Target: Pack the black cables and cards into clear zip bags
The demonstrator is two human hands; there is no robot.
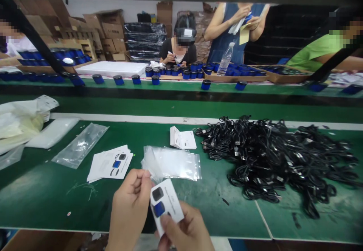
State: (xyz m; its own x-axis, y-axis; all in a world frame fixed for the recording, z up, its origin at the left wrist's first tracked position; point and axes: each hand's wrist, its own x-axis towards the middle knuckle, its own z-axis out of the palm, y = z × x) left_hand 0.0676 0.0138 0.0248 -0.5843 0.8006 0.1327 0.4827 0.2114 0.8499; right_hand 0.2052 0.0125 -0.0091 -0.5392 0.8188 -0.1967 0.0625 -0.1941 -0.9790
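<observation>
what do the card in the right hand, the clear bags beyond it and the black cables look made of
Card: probably paper or thin cardstock, smooth and white with printed pictures.
Bags: likely thin plastic film, see-through with shiny creases.
Cables: apparently plastic- or rubber-coated, flexible loops with a slight sheen; some bright ends look metallic.

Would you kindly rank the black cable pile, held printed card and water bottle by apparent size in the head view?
1. Black cable pile
2. Held printed card
3. Water bottle, standing farther off
</observation>
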